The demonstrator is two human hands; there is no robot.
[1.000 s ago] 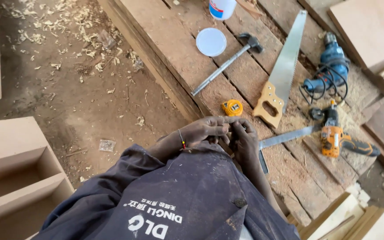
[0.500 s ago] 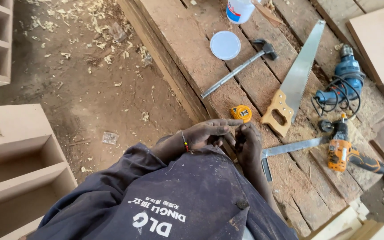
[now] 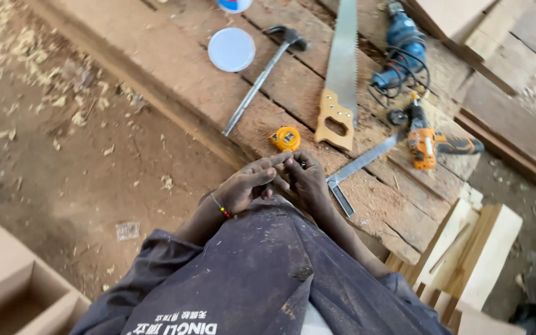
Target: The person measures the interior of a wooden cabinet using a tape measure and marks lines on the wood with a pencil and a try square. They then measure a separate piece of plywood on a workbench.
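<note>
My left hand [image 3: 246, 185], with a beaded band at the wrist, and my right hand [image 3: 310, 181] meet at the near edge of a rough wooden workbench [image 3: 175, 68]. Their fingers touch and curl around each other. A small dark thing seems to sit between the fingertips; I cannot make it out. A yellow tape measure [image 3: 285, 138] lies just beyond the fingers. A metal try square [image 3: 358, 166] lies right of my right hand. My dark blue work shirt [image 3: 249, 279] fills the lower part of the view.
On the bench lie a hand saw [image 3: 337, 93], a hammer [image 3: 260, 80], a white round lid [image 3: 231, 49], a blue power tool [image 3: 399, 46] with coiled cord and an orange drill [image 3: 428, 144]. Pale wood offcuts [image 3: 476, 248] stand right, an open wooden box [image 3: 7, 291] bottom left on the shavings-strewn dirt floor.
My hands stay together at the bench edge, fingers shifting slightly. The view has swung so the bench and tools sit higher and more to the right.
</note>
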